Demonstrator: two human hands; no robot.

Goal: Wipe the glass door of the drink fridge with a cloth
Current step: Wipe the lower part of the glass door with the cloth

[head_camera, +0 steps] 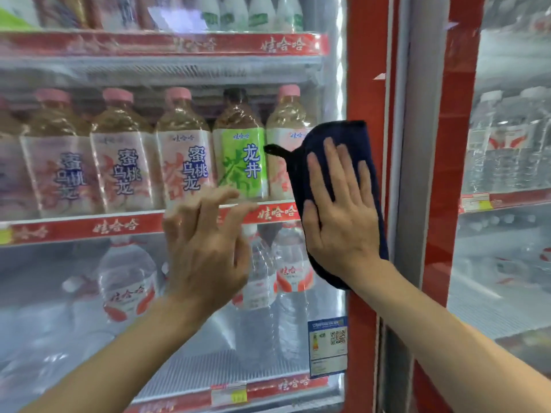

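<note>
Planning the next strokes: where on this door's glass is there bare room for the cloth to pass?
Free: the glass left of the left hand, and the stretch above both hands. Below the hands is open as far as the sticker. Crowded: the right edge, where the right hand presses the cloth beside the red frame.

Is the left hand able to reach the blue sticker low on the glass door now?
Probably yes. The left hand holds nothing, and the blue sticker lies below and to its right, with nothing between them.
</note>
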